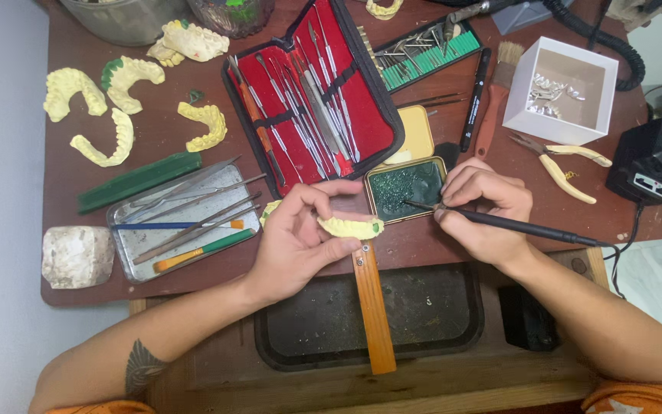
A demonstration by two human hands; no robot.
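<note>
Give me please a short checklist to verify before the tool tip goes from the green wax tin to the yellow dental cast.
1. Left hand holds the yellow dental cast firmly: ok, fingers and thumb pinch it.
2. Right hand grips the dark tool like a pen: ok.
3. Tool tip reaches the green wax tin: ok.
4. Wax loaded on the tip: cannot tell, too small.
5. Cast rests over the wooden bench peg: ok.
6. Path from tin to cast is free: ok, nothing lies between.
</note>
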